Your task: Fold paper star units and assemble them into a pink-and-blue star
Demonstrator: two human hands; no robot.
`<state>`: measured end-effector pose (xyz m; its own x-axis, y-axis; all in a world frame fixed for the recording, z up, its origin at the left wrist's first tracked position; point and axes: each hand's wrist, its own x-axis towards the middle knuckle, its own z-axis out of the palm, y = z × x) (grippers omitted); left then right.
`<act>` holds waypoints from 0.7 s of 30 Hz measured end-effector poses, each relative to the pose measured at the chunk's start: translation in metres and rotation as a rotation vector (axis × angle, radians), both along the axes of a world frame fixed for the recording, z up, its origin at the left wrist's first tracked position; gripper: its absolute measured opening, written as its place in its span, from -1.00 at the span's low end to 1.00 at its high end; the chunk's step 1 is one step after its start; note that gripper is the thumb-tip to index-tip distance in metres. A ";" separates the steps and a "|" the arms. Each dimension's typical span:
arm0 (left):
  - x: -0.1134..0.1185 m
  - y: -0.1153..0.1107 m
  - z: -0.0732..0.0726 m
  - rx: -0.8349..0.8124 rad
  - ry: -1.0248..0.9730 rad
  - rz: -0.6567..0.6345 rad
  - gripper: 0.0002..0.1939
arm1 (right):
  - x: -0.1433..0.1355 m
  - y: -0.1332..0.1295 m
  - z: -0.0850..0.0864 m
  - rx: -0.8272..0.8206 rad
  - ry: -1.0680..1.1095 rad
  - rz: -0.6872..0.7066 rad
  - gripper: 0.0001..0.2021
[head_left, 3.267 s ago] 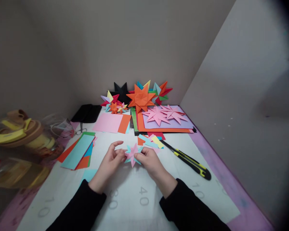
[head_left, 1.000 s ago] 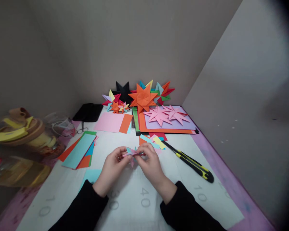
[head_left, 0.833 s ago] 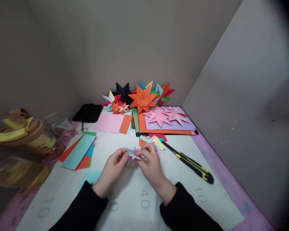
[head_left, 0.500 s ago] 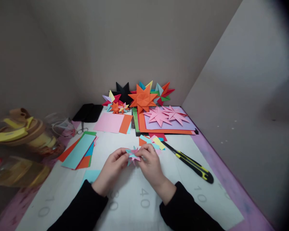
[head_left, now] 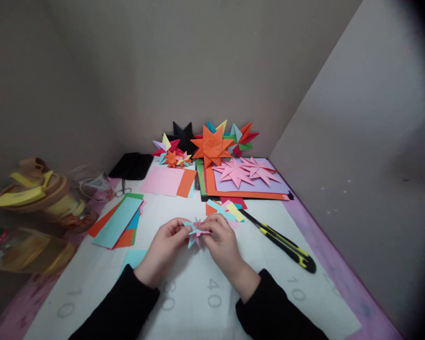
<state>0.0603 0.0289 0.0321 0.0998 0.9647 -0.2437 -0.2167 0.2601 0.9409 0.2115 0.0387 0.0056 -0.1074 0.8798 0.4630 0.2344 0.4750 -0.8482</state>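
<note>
A small folded paper star with pink and light-blue points is held above the white mat. My left hand pinches its left points between thumb and fingers. From the other side, my right hand grips its right points, the fingers bent over the paper. Just beyond the hands are small coloured paper pieces. A light-blue sheet lies partly under my left forearm.
A box cutter lies to the right. Paper strips are fanned out at left, near scissors. At the back are an orange star, pink stars and a black pouch. A lidded cup and bottle stand left.
The star has turned slightly between my fingers, and its points now show more spread out. Both hands stay in nearly the same place; the whole view has shifted slightly.
</note>
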 end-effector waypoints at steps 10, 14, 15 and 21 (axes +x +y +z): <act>0.002 -0.002 -0.002 0.001 -0.053 0.023 -0.82 | 0.001 0.004 -0.001 -0.074 0.041 -0.004 -0.81; 0.002 -0.002 0.003 -0.093 -0.171 0.052 -0.72 | 0.000 0.004 0.004 -0.143 0.092 0.012 -0.87; 0.002 -0.002 0.004 -0.104 -0.193 0.049 -0.71 | 0.000 0.004 0.004 -0.157 0.097 0.012 -0.88; 0.000 -0.001 0.000 -0.110 -0.224 0.022 -0.73 | 0.000 0.004 0.005 -0.206 0.069 -0.013 -0.91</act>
<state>0.0599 0.0275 0.0322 0.1427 0.9362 -0.3212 -0.4233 0.3511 0.8352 0.2112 0.0432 0.0105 -0.0696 0.9577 0.2792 0.1769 0.2873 -0.9414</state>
